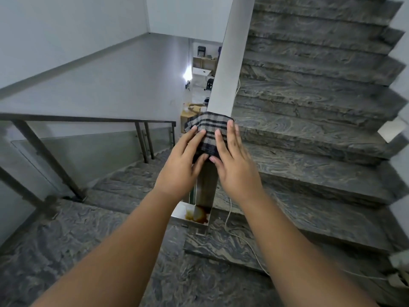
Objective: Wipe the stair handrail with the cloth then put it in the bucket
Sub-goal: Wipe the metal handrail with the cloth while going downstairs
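Running along the left side, a dark metal railing with glass panels [88,119] borders the lower flight of grey veined stone steps [309,134]. At centre, the left hand [183,160] and right hand [232,165] lie flat with fingers spread on a grey-and-navy plaid cloth [208,127] draped over the pale square metal handrail [230,63]. Neither hand seems to clamp it, though the thumbs are partly hidden.

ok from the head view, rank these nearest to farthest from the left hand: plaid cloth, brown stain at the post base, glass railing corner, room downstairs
1. Plaid cloth: under the left hand's fingers, draped over the handrail.
2. Brown stain: at the post base, right of the forearm.
3. Glass railing corner: beyond the hand, over the lower flight.
4. Room downstairs: far below, past the railing.
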